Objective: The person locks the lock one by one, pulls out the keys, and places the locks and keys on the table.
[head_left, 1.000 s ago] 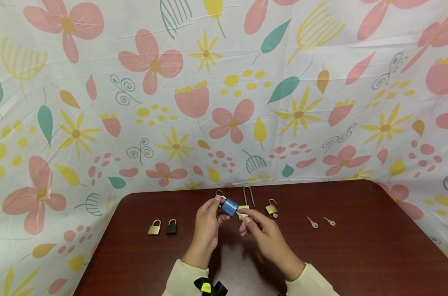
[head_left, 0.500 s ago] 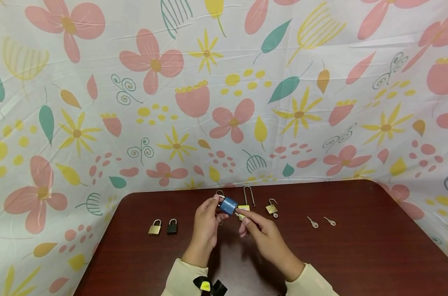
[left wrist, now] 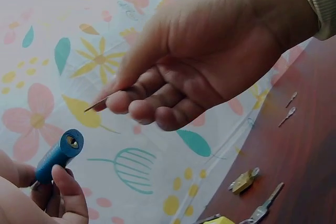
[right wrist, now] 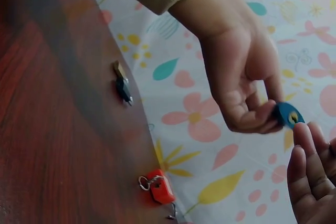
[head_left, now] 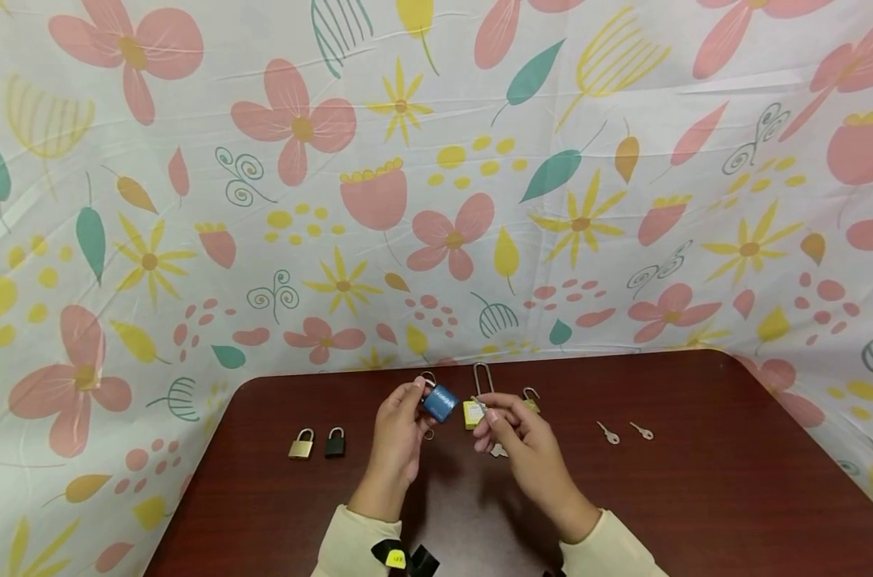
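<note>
A blue, block-bodied padlock with a silver metal shackle [head_left: 440, 402] is staying above the dark reddish-brown wooden table [head_left: 696, 497], in the left hand [head_left: 396, 433]. The left thumb and fingers are pinching its body close to the shackle, leaving the keyway end bare and facing the right hand [head_left: 526, 449]. The right thumb and index finger are pinching a thin, flat metal piece, apparently a key [left wrist: 95, 105], seen nearly edge-on; the other right fingers are curling loosely beneath. In the left wrist view a gap is showing between key and padlock.

The padlock is probably going to handle as small, rigid and fairly dense, its smooth sides perhaps turning under a light grip; the sides near the shackle are looking like the best hold. The key is likely light and stiff, easiest taken by its bow.

A yellow padlock with a long silver shackle [head_left: 474, 414] is lying beyond the blue padlock, slightly right; two silver keys [head_left: 609, 433] are lying well to its right.
</note>
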The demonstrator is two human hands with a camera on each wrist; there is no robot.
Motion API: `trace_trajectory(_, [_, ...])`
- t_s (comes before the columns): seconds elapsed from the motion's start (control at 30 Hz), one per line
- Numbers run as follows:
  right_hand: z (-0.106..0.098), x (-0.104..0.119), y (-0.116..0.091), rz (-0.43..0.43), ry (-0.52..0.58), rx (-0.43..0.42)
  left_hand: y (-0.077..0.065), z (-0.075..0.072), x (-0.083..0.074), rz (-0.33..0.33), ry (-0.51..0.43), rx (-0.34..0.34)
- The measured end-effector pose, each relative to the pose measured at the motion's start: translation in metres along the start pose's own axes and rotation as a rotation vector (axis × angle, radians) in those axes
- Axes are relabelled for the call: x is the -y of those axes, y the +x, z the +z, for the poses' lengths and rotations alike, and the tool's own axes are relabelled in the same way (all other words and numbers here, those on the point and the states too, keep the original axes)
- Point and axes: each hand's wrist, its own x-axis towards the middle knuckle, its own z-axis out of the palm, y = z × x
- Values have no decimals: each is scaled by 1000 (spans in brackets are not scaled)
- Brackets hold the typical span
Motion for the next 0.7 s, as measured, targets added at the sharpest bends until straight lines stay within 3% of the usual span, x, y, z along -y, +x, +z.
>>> trace_trajectory(0.23, [-8,3,6,47,37,-32,-2,-6,-14,26,3,-4])
trace_trajectory(0.47, [-22,10,9,42,50,-87,-2,-13,-24,44,56,29])
trace_trajectory(0.7, [-40,12,6,40,32,-109,0,-25,-30,21,107,13])
